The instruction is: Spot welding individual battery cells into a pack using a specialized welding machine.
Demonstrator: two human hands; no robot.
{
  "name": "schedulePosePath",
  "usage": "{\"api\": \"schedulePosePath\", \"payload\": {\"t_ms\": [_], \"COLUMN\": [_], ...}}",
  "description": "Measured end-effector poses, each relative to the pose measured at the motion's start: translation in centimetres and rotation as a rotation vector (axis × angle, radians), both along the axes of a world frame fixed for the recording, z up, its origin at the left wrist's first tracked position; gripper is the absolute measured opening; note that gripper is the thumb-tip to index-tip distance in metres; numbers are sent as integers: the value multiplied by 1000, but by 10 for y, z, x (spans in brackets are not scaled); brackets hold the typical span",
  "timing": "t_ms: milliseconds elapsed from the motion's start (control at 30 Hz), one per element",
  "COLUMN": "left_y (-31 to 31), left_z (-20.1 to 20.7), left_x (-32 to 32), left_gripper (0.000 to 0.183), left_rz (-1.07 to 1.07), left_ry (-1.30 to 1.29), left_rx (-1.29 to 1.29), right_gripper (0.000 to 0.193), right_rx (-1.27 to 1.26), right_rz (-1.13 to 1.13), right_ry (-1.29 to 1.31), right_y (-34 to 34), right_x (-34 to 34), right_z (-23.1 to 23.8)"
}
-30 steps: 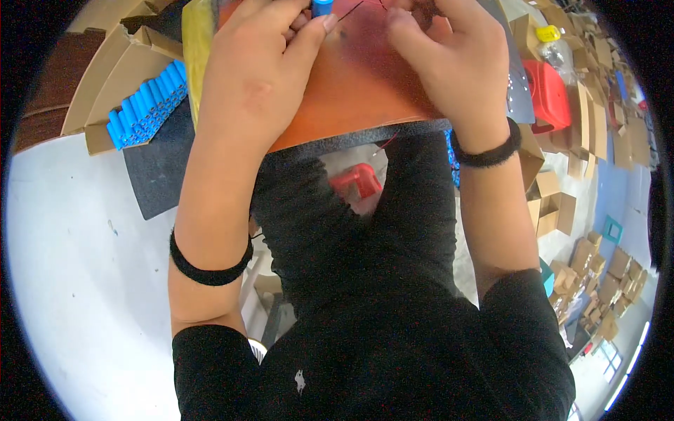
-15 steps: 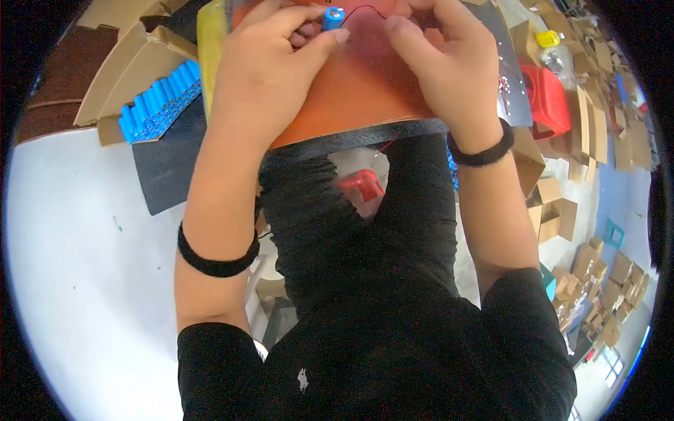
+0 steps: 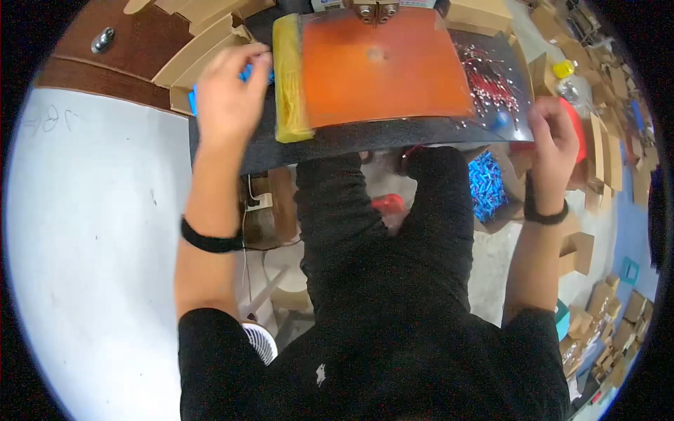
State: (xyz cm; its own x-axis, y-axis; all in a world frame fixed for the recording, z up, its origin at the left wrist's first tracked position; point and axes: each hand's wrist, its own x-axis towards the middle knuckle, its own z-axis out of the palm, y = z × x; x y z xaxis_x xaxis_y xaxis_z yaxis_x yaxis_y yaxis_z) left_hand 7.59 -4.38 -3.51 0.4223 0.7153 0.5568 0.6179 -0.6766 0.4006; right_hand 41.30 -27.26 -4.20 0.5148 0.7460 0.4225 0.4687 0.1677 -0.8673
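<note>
My left hand (image 3: 230, 95) is over the row of blue cylindrical battery cells (image 3: 194, 99) in a cardboard tray at the left. Its thumb and forefinger come together; whether a cell is between them is hidden. At the table's right edge, my right hand (image 3: 554, 140) is empty, its thumb and curled fingers apart. A smeared blue cell (image 3: 500, 121) shows just left of it, beside a spread of thin red and black wires (image 3: 491, 81). Between my hands lies an orange mat (image 3: 386, 70), with nothing held over it.
A yellow strip (image 3: 286, 81) borders the mat's left side. Metal machine parts (image 3: 377, 14) stand at its far edge. Below the table at right, a box holds many blue cells (image 3: 486, 186). A red stool (image 3: 580, 130) and cardboard boxes (image 3: 579, 252) stand farther right.
Both hands have left the far middle of the mat. My left hand went left to the cells; my right hand moved right and nearer. The blue cell with its wire has left my left fingers.
</note>
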Motion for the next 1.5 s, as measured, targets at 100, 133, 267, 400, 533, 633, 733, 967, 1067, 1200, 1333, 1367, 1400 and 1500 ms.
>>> {"api": "schedulePosePath", "payload": {"t_ms": [100,133,267,400,533,633,733,967,1067,1200,1333,1367,1400,1500], "left_y": [30,36,48,55,40,5,-31,-35,-34,-37,-41,-41,-41,-39], "left_z": [-6,-14,-15,6,31,29,27,20,13,-11,-10,-10,-11,-15], "left_x": [-32,-38,-42,-55,-50,-9,47,80,89,107,116,116,116,112], "left_gripper": [26,30,37,28,22,20,20,30,30,28,31,31,30,29], "left_rz": [139,144,277,194,206,54,-187,-213,-228,-249,-197,-176,-155,-115], "left_ry": [526,702,1011,987,605,131,59,550,493,-193,-188,-215,-242,-290], "left_rx": [187,227,13,38,-40,-86,-61,-39,-95,-590,-457,-471,-485,-476], "right_gripper": [3,6,16,24,21,22,23,14,10,6,10,11,11,12], "right_rx": [-171,-268,-657,-626,-233,-314,-477,-338,-114,168,251,220,258,215], "right_rz": [-111,-184,-248,-444,-362,-237,-286,-281,-284,-180,-48,-41,-12,28], "right_ry": [-9,-33,-69,-99,-275,-535,-677,-611,-415,171,347,332,377,442], "right_y": [-58,-76,-127,-132,-64,2,39,37,25,13,30,37,49,77], "right_x": [47,59,94,116,77,48,53,56,54,32,-13,-23,-29,-39], "right_z": [-38,-53,-145,-193,-129,-90,-101,-58,-32,-24,-24,-23,-26,-24]}}
